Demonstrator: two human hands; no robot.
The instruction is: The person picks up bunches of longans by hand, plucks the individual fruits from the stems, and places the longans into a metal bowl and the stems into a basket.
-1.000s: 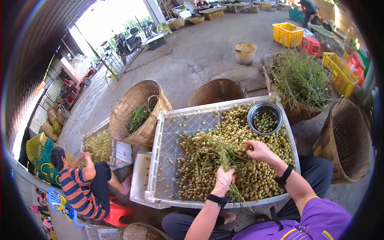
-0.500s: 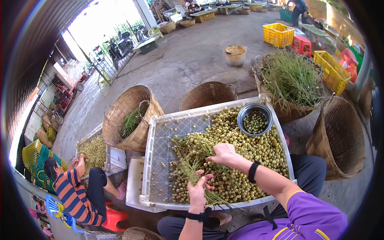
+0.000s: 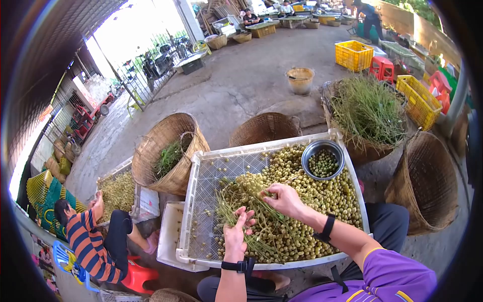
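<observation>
A white mesh-bottomed tray (image 3: 188, 216) in front of me holds many round yellow-green fruits (image 3: 322, 201), heaped toward its right side. My left hand (image 3: 236, 231) is closed around thin green stems (image 3: 226, 213) over the tray's lower left part. Fingers pinched, my right hand (image 3: 283, 200) is over the middle of the heap, at the fruit-bearing stems; what lies between its fingertips is too small to make out. A metal bowl (image 3: 323, 160) of darker green fruits rests in the tray's upper right corner.
Wicker baskets, one with stems (image 3: 171, 151) and one heaped with greenery (image 3: 367, 108), stand beyond the tray. An empty basket (image 3: 422, 183) is at right. A person in a striped shirt (image 3: 95, 244) sits at left by another tray. A bucket (image 3: 300, 81) and yellow crates (image 3: 354, 55) stand farther off.
My left hand has moved slightly left and up with the stems. My right hand has shifted slightly down. The whole view has also shifted a little.
</observation>
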